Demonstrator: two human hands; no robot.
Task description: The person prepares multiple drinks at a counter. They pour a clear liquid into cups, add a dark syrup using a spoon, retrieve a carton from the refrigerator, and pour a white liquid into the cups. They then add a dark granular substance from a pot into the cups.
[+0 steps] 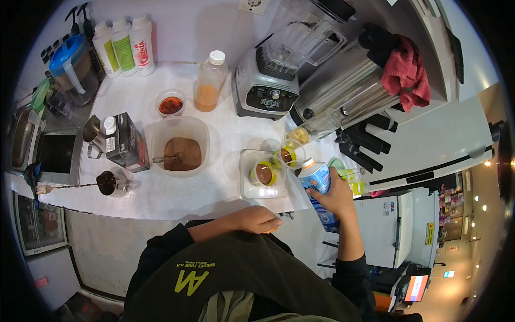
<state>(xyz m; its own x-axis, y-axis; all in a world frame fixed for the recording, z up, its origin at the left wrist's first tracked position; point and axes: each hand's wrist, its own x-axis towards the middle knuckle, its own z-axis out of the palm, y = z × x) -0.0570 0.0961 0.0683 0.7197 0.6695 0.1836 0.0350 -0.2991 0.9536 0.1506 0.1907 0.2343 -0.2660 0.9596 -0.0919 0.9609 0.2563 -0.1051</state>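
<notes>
My right hand (337,196) grips a blue and white milk carton (316,177), tilted with its spout toward the cups. No stream of milk shows. My left hand (254,219) is in front of my body by the counter's front edge, its fingers closed on a small orange cap (271,231), mostly hidden. A clear plastic cup (268,174) with a yellow-green print and brown contents stands on a white digital scale (246,189). Right behind it, beside the carton's spout, is a second similar cup (288,155), also with brown contents.
A plastic tub (205,137) of brown powder holds a spoon. Around it are a dark carton (124,141), a small pitcher (108,183), a bowl of dark red contents (171,105) and a bottle (209,88). A blender (267,86) and steel cylinders (342,82) stand behind.
</notes>
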